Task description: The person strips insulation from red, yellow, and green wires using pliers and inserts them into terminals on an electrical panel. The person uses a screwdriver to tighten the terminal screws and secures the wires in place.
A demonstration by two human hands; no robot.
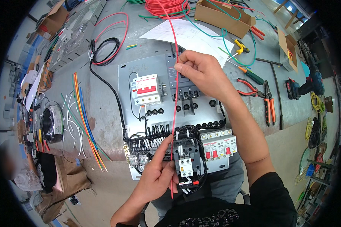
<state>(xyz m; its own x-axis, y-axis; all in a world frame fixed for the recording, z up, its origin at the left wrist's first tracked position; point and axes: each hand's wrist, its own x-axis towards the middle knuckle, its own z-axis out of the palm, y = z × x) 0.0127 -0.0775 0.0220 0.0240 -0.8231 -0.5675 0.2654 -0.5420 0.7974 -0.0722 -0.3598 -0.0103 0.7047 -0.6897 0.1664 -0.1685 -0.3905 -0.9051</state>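
Note:
A long red wire (175, 98) runs from a red coil (166, 7) at the far edge down across a grey mounting plate (125, 75) full of electrical parts. My right hand (201, 73) pinches the wire high up, over the dark grey unit at the plate's middle. My left hand (159, 174) pinches the same wire low down, beside a black contactor (185, 159) at the near edge. The wire is stretched straight between both hands and its free end hangs below the left hand. A white breaker with red switches (147, 89) sits to the left on the plate.
Red-handled pliers (269, 104), screwdrivers (250, 73) and a black T-shaped bar (276, 87) lie to the right. A paper sheet (185, 34) and cardboard box (221, 15) sit behind. Coloured wire lengths (85, 117) lie left. A cordless drill (307, 85) rests far right. Another person sits at the lower left.

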